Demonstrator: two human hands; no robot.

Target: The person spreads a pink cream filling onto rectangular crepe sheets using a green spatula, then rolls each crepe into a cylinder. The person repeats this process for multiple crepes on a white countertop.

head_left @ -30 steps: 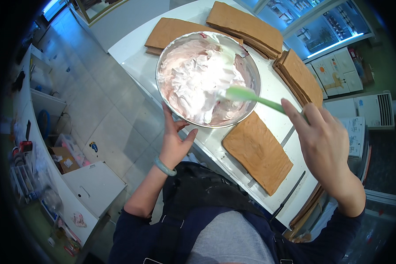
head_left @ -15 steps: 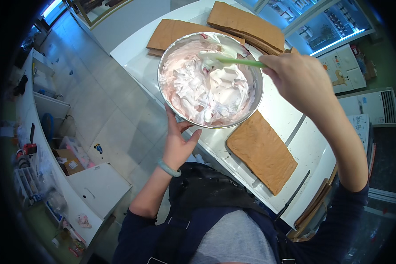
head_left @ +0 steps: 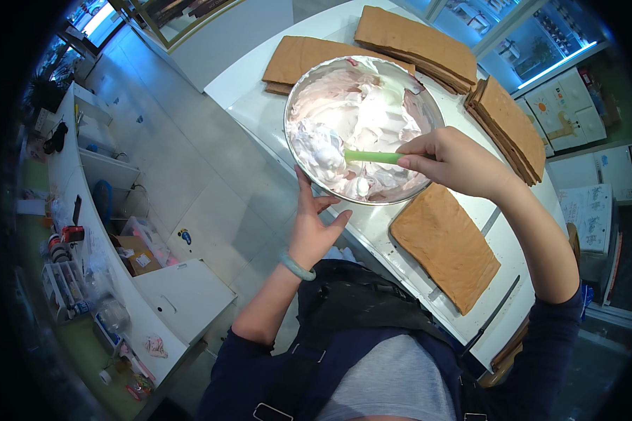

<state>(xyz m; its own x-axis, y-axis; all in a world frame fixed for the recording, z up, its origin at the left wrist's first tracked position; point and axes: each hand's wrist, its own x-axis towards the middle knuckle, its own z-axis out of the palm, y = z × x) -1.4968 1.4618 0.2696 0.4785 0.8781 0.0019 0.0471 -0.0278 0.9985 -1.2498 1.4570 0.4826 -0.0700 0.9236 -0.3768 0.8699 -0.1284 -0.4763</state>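
A round metal mixing bowl (head_left: 423, 105) tilts toward me above the white table, holding pale pink and white cream (head_left: 369, 130). My left hand (head_left: 314, 226) supports its near left side, thumb apart and some fingertips hidden behind the bowl. With thumb and fingers closed, my right hand (head_left: 460, 163) grips the green handle of a spatula (head_left: 376, 156). The spatula's blade is buried in a mound of cream at the bowl's left. Just below the bowl, a flat brown cake slab (head_left: 448, 247) lies on the table.
Stacked brown cake slabs rest behind the bowl (head_left: 418, 45), at back left (head_left: 288, 59) and to the right (head_left: 509, 126). A long dark knife (head_left: 493, 312) lies near the table's right front. Across the floor, a white counter (head_left: 158, 351) carries several supplies.
My right hand has moved the spatula down and left through the cream, gathering a mound at the bowl's left side. My left hand stays at the bowl; the whole view has shifted slightly.
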